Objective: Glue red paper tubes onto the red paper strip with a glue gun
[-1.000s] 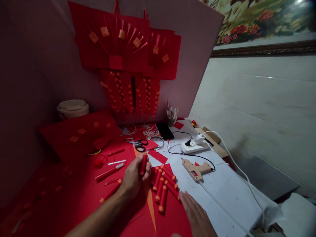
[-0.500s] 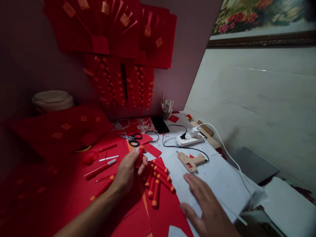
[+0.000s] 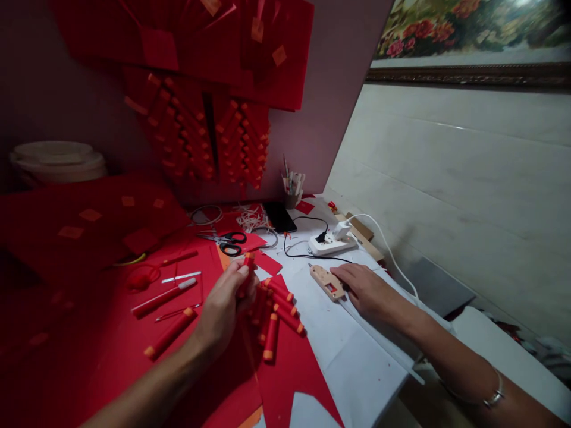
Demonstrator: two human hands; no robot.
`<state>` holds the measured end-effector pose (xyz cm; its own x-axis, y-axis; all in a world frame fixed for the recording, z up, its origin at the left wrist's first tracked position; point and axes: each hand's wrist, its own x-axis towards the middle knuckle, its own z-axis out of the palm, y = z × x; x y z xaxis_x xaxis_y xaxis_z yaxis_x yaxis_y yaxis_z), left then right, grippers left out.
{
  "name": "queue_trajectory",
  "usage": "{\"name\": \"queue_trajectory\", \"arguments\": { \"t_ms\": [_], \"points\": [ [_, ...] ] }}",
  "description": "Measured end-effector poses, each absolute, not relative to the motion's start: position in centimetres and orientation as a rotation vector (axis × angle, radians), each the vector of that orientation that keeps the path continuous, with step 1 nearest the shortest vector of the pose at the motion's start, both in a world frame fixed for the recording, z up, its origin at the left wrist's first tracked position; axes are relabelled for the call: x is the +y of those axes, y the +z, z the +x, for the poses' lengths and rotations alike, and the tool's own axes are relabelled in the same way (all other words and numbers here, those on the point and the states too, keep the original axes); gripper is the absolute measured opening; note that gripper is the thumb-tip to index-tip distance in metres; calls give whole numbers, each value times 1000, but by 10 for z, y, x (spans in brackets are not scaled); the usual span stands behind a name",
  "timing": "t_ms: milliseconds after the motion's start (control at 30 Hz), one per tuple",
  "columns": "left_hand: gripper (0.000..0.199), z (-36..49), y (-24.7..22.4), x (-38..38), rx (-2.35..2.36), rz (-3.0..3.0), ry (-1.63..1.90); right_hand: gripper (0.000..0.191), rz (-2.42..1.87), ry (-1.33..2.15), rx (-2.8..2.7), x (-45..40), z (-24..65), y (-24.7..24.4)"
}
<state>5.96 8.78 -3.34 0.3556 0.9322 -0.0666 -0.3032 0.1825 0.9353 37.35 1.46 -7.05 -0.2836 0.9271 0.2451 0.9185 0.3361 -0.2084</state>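
Observation:
My left hand (image 3: 227,291) is closed round a red paper tube (image 3: 248,272) with an orange end, a paper firecracker by its look, held upright. Just right of that hand, several similar red tubes (image 3: 270,333) lie in a pile on red paper (image 3: 294,362). My right hand (image 3: 362,286) covers the handle of a beige hot glue gun (image 3: 327,283), its fingers curled over the grip. The gun lies flat on the white-covered table, nozzle pointing left. Part of its handle is hidden under my palm.
Black-handled scissors (image 3: 229,242), a phone (image 3: 279,217) and a pen cup (image 3: 293,189) stand toward the back. Cords run from a white power strip (image 3: 332,242). At left lie a red marker (image 3: 165,298) and another tube (image 3: 170,333). Red paper decorations (image 3: 241,142) hang on the wall.
My right hand has moved forward from the near table area onto the glue gun's handle. My left hand still holds the red tube. The view has shifted slightly.

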Motion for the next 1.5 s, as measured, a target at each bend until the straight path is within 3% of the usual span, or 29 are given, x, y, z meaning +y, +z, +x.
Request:
{"name": "queue_trajectory", "arguments": {
  "t_ms": [233, 633, 767, 967, 1500],
  "points": [
    [29, 68, -32, 55, 736, 1016, 878, 63, -1579, 187, -2207, 14, 380, -71],
    [30, 77, -39, 52, 777, 960, 829, 37, -1584, 437, -1697, 2, 360, -48],
    [35, 73, -43, 57, 810, 988, 854, 34, -1401, 819, -1453, 15, 343, -34],
    [37, 69, -48, 62, 865, 1037, 953, 47, -1098, 1311, -1310, 35, 300, -33],
    [37, 69, -60, 61, 889, 1106, 871, 47, -1174, 1284, -1306, 31, 273, -58]
  ]
}}
